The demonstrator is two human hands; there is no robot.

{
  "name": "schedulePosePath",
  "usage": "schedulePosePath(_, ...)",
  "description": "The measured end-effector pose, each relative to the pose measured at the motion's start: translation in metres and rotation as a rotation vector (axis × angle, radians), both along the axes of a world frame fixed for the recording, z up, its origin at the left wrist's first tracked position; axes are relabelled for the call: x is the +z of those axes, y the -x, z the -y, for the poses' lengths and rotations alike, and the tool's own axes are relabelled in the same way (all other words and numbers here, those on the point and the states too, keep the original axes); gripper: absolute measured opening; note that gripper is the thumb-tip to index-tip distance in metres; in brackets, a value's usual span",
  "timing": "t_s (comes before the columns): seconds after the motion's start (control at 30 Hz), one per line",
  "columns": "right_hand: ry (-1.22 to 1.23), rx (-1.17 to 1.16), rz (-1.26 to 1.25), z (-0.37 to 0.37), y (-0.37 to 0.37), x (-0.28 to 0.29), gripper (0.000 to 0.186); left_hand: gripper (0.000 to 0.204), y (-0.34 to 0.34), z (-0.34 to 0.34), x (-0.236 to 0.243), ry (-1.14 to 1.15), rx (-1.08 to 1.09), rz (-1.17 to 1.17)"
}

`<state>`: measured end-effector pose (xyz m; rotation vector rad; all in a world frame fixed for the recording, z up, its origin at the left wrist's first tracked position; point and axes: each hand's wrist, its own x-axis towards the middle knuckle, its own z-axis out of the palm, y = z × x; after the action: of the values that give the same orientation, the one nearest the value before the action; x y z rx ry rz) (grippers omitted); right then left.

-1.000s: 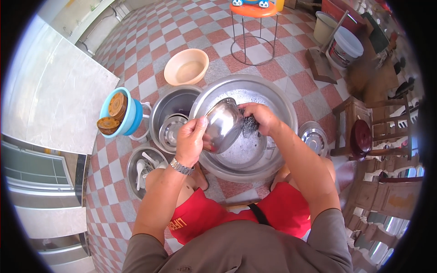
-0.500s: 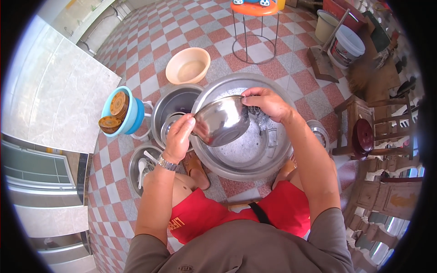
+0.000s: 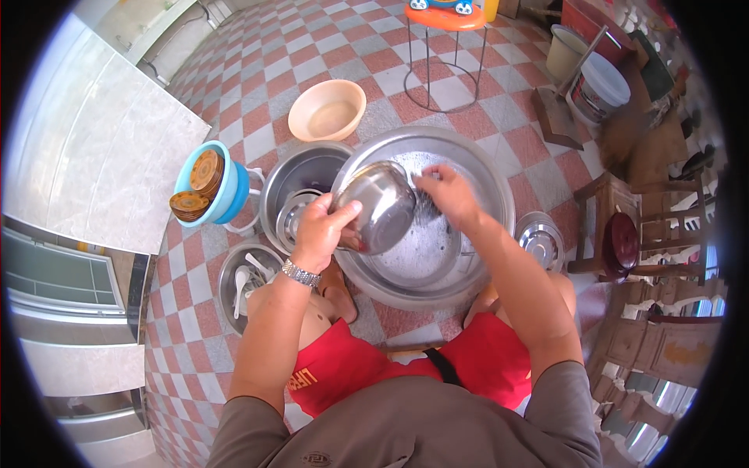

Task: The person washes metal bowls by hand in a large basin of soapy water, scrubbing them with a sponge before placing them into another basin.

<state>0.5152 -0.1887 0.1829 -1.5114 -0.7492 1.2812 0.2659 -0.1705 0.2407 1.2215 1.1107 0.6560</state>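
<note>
My left hand (image 3: 318,226) grips a shiny steel bowl (image 3: 384,209) by its rim, thumb on the outer wall. The bowl is tilted, its outside turned toward my right. Close beside it, my right hand (image 3: 451,195) is closed on a dark steel wool scrubber (image 3: 425,210), slightly smeared by motion. I cannot tell whether the scrubber touches the bowl. Both hands are over a large round metal basin (image 3: 502,257) holding sudsy water. A second, smaller metal basin (image 3: 273,183) stands to its left, with steel dishes (image 3: 289,214) inside.
A cream plastic basin (image 3: 328,109) sits beyond the metal basins. Left are a blue basin (image 3: 185,175) with brown plates (image 3: 206,173) and a metal bowl (image 3: 226,292) with white spoons (image 3: 240,282). Steel lids (image 3: 540,243) and a wooden chair (image 3: 624,207) are right; an orange stool (image 3: 445,17) stands far off.
The bowl has turned more upright, its outside now facing right. My right hand has left the bowl's rim and moved slightly down with the scrubber. My left hand has shifted right.
</note>
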Motion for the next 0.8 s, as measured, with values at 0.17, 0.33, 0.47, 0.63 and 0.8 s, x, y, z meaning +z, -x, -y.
schedulePosePath(0.17,0.085,0.535,1.035,0.036,0.017,-0.086,0.042,0.015,0.003,-0.002,-0.001,-0.037,0.226,0.154)
schedulePosePath(0.33,-0.043,0.601,1.364,0.063,0.046,-0.099,0.033,0.012,-0.001,0.007,-0.001,0.004,0.22,0.159)
schedulePosePath(0.47,0.031,0.716,0.978,0.032,0.035,-0.047,0.033,0.012,0.002,0.007,-0.011,-0.04,0.178,0.101)
schedulePosePath(0.63,-0.053,0.398,0.723,0.023,-0.005,0.007,0.035,0.011,-0.005,0.008,-0.002,-0.032,0.117,0.061)
schedulePosePath(0.8,-0.106,0.199,0.326,0.021,-0.01,0.055,0.034,0.017,-0.004,0.005,-0.014,-0.234,0.018,-0.086)
